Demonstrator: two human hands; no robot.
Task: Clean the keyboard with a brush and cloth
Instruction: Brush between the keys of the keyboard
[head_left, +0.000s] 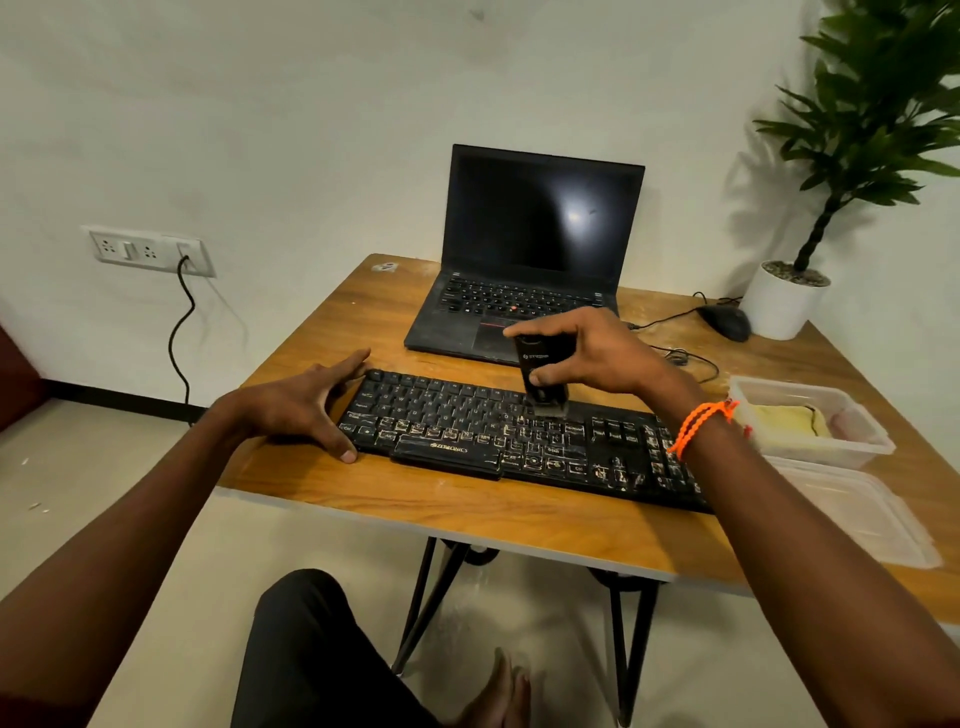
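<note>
A black dusty keyboard (467, 441) lies across the wooden table (467, 514), its right half and lower rows speckled with pale dust. My right hand (587, 348) grips a black brush (537, 374) upright, bristles down on the keys near the keyboard's upper middle. My left hand (306, 402) has its fingers spread and braces the keyboard's left end, thumb at the front corner and fingers at the back corner. A yellow cloth (789, 421) lies in a clear plastic container (852, 447) at the right.
An open black laptop (530, 260) stands behind the keyboard. A wired black mouse (727, 321) and a white potted plant (784, 306) sit at the back right. A clear lid (857, 519) lies at the right front. My knee and foot show below the table.
</note>
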